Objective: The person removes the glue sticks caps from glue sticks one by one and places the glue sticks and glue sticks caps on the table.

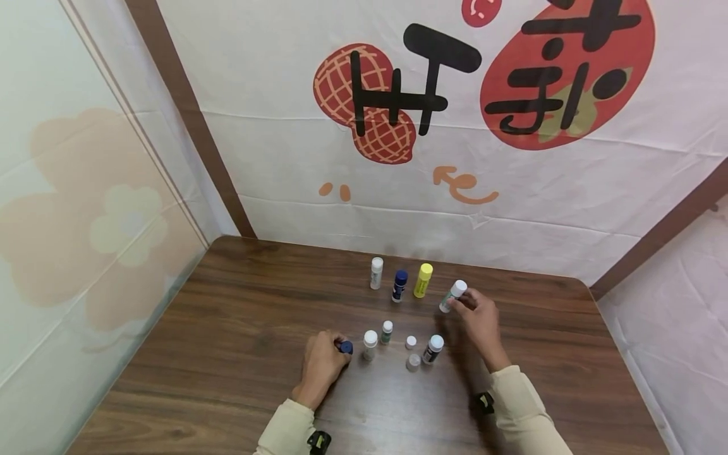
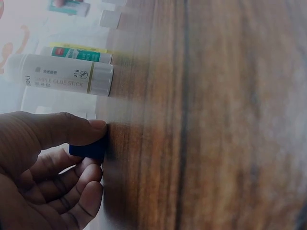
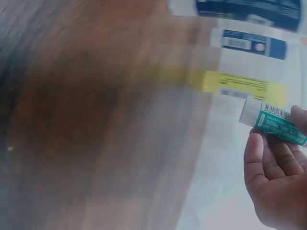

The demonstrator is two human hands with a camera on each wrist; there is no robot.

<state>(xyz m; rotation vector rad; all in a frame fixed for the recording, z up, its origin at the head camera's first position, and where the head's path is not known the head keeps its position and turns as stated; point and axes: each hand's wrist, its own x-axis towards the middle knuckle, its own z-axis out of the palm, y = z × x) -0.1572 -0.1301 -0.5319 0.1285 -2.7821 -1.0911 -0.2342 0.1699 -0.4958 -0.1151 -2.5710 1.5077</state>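
My left hand (image 1: pixel 322 363) pinches a small dark blue cap (image 1: pixel 345 347) between thumb and fingers, low against the table. In the left wrist view the blue cap (image 2: pixel 88 149) is partly covered by the thumb. A white glue stick (image 1: pixel 370 345) stands upright just to its right, and its printed side (image 2: pixel 62 74) faces the left wrist camera. Farther back on the right, my right hand (image 1: pixel 482 322) grips a green-labelled glue stick (image 1: pixel 453 296) with a white cap. That stick (image 3: pixel 276 122) tilts beside a yellow glue stick (image 3: pixel 244 85); whether its base touches the table is unclear.
Behind stand a white stick (image 1: pixel 376 273) and a navy stick (image 1: pixel 400 285), left of the yellow one. Between the hands are a small green-labelled stick (image 1: pixel 387 332), a white cap (image 1: pixel 411 342), a translucent cap (image 1: pixel 413 362) and a dark-labelled stick (image 1: pixel 433 349). A printed curtain (image 1: pixel 273 158) hangs behind the table.
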